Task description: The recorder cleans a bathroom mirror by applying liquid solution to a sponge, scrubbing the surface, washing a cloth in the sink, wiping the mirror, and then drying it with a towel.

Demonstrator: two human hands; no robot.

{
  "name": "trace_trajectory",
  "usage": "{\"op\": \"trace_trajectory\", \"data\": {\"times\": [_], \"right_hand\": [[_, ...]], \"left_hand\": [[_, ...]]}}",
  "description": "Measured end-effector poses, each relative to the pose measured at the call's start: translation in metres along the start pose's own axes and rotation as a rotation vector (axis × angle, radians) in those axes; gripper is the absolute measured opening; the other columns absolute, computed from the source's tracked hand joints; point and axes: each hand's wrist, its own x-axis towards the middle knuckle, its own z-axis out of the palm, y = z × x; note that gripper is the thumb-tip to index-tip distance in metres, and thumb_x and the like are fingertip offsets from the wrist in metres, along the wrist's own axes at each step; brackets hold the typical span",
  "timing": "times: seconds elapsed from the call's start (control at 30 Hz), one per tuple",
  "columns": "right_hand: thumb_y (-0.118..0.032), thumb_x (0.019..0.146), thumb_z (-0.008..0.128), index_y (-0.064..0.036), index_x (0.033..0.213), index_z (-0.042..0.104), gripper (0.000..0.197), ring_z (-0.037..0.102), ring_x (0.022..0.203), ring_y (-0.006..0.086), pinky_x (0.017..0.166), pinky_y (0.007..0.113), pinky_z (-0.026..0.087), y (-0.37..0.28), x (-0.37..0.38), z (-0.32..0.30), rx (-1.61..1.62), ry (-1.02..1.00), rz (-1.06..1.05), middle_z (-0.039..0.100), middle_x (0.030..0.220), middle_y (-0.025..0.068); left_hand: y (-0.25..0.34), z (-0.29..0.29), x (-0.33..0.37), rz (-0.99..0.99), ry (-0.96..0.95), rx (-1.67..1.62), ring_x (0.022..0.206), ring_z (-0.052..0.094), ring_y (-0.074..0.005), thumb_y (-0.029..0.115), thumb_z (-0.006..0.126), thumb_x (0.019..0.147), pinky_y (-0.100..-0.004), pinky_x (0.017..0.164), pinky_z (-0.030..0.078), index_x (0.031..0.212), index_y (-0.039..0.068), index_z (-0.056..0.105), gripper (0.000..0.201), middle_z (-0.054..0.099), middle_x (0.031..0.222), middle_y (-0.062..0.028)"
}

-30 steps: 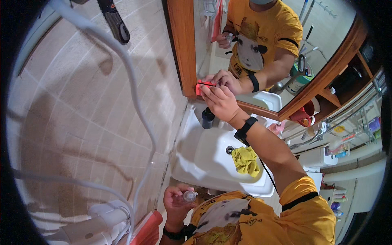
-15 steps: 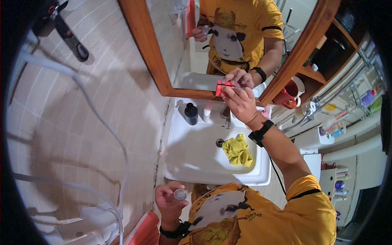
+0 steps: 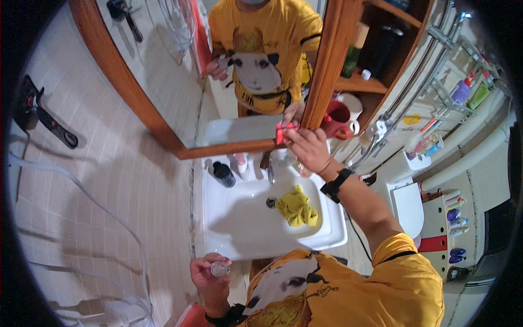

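red piece (image 3: 280, 134) in right fingers (image 3: 299, 141), by mirror frame (image 3: 234, 147)

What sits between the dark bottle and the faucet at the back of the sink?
A small pink-and-white container stands between the dark bottle and the faucet; the head view shows this.

Bathroom: white washbasin (image 3: 234, 218), toilet (image 3: 408, 210), tiled wall (image 3: 109, 185), bottles (image 3: 461, 90) on rack (image 3: 444, 92).

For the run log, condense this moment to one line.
left hand: holds small clear container | right hand: holds red piece by mirror frame | yellow cloth: in sink
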Motion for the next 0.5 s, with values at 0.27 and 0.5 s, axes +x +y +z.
{"op": "trace_trajectory", "data": {"times": [0.27,0.5], "right_hand": [[-0.014,0.077,0.074,-0.0128,0.085,0.067,0.01,0.062,0.104,0.0216,0.091,0.037,0.039,0.023,0.076,-0.053,-0.007,0.261,0.058,0.07,0.119,0.0003],[-0.008,0.075,0.069,-0.0144,0.101,0.069,0.027,0.059,0.11,0.0248,0.095,0.042,0.035,0.083,0.172,-0.122,-0.079,0.392,0.106,0.066,0.131,0.0011]], "left_hand": [[0.009,0.003,0.002,0.058,-0.113,0.102,0.077,0.06,-0.0186,0.009,0.061,0.098,-0.0322,0.063,0.054,0.108,0.005,0.05,0.015,0.063,0.102,-0.0125],[0.014,0.019,0.014,-0.074,-0.151,0.074,0.085,0.058,-0.0202,-0.001,0.062,0.081,-0.0335,0.084,0.049,0.104,0.001,0.052,0.025,0.062,0.099,-0.0108]]}}
